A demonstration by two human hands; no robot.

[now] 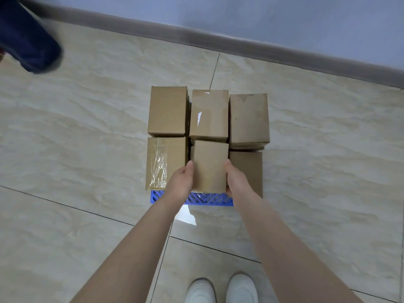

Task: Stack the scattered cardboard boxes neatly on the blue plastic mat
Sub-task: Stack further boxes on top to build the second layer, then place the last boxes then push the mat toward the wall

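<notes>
The middle front box (208, 166) is clamped between both hands. The left hand (181, 182) is pressed to its left side with the thumb laid along the upper edge. The right hand (235, 178) is set against its right side, with the fingertips wrapped under the near corner. The remaining fingers are hidden behind the box.

The held box is seen in the near row, in the gap between the taped box (166, 164) on the left and the front right box (249, 171). Whether it rests fully on what lies below cannot be told.

Three further boxes form the far row: back left box (167, 111), back middle box (208, 115) and back right box (249, 118). The last is marked with faint print. The six are packed close, side against side.

The blue plastic mat (205, 199) is visible only as a latticed strip at the near edge, under the boxes.

The mat lies on a pale tiled floor (87, 127). A grey baseboard (262, 49) and a wall are noted beyond. White shoes (220, 289) are seen at the bottom edge. A blurred dark blue object (28, 40) is noted at upper left.
</notes>
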